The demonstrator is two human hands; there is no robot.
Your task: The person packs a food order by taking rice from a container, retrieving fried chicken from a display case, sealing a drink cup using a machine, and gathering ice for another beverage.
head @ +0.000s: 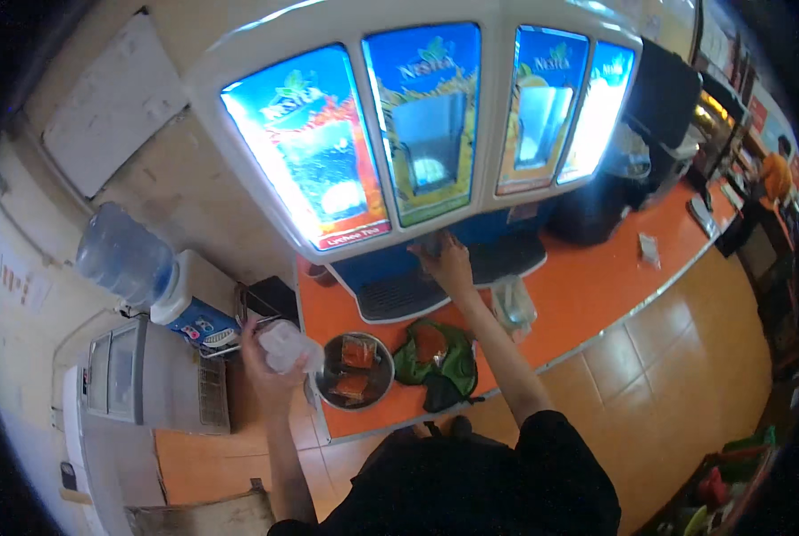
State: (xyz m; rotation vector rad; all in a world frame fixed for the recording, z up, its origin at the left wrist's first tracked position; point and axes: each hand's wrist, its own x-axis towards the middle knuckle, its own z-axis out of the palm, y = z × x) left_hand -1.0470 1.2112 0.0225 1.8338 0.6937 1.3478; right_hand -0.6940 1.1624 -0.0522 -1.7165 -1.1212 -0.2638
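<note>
My left hand (270, 375) holds a translucent white plastic item (287, 346), perhaps a container or bag, above the counter's left edge. Up under the front panels of a Nestea drink dispenser (433, 234) reaches my right hand (447, 262), over the black drip tray (406, 295). Its fingers are partly hidden in shadow, so what they touch cannot be told. A steel bowl (387, 385) with orange-red packets (359, 353) stands on the orange counter (372, 425). Beside it lies a green cloth bag (409, 362), and a clear plastic container (514, 305) is right of my right forearm.
At the left are a water dispenser (201, 288) with a large bottle (123, 251) and a grey appliance (141, 375). Dark equipment (590, 208) and a small packet (648, 250) sit on the counter to the right. A person in orange (774, 175) is at the far right.
</note>
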